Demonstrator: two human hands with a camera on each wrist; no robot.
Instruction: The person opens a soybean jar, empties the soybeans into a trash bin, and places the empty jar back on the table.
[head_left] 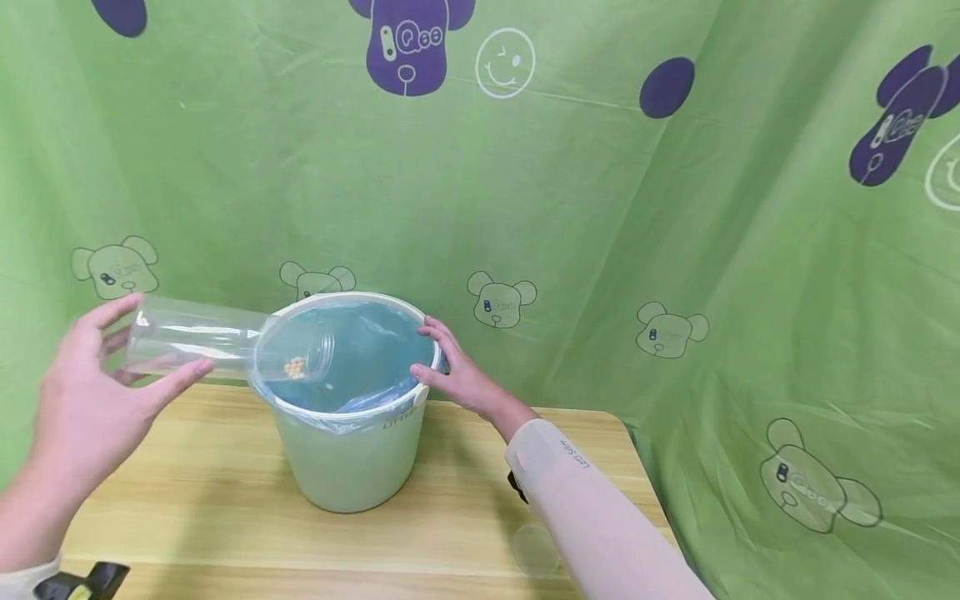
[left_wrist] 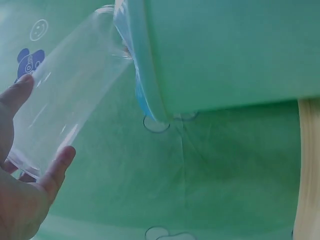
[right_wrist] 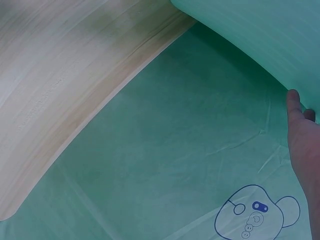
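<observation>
My left hand (head_left: 97, 392) holds a clear plastic jar (head_left: 195, 333) by its base end, thumb below and fingers above. The jar lies nearly level, its mouth end over the opening of a pale green bucket (head_left: 348, 467) lined with a thin bluish plastic bag (head_left: 375, 350). A small cluster of round tan pieces (head_left: 294, 367) sits inside the jar near the mouth. In the left wrist view the clear jar (left_wrist: 75, 80) reaches to the bucket's rim. My right hand (head_left: 468, 379) grips the right side of that rim; its fingertips are partly hidden in the right wrist view.
The bucket stands on a light wooden table (head_left: 225, 517). A clear round disc, perhaps a lid (head_left: 535, 550), lies on the table beside my right forearm. Green patterned cloth (head_left: 585, 208) hangs behind the table and along its right side.
</observation>
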